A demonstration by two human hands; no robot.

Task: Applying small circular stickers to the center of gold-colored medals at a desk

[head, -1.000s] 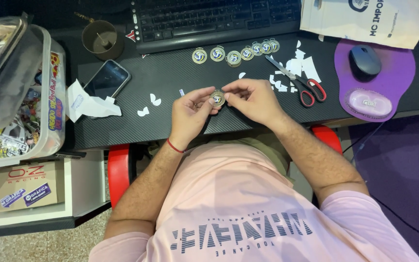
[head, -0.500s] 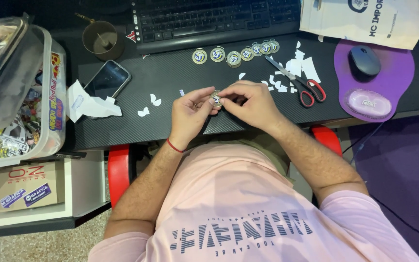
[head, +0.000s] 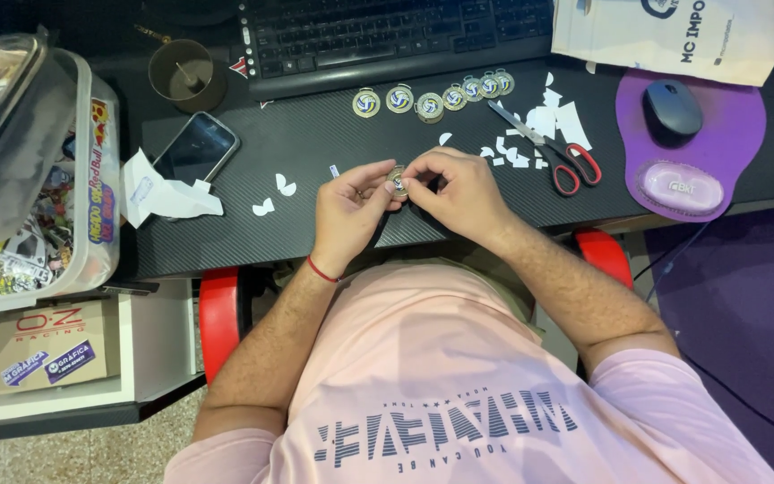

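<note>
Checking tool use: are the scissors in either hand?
No. The scissors lie on the desk beside paper scraps, apart from both hands, which pinch a small round medal.

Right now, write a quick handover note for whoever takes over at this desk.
Left hand and right hand: both pinch one small round medal above the desk edge.
Six similar medals lie in a row below the keyboard.
Red-handled scissors rest on white paper scraps to the right.
Done: six laid out. Left: the one in hand.
</note>
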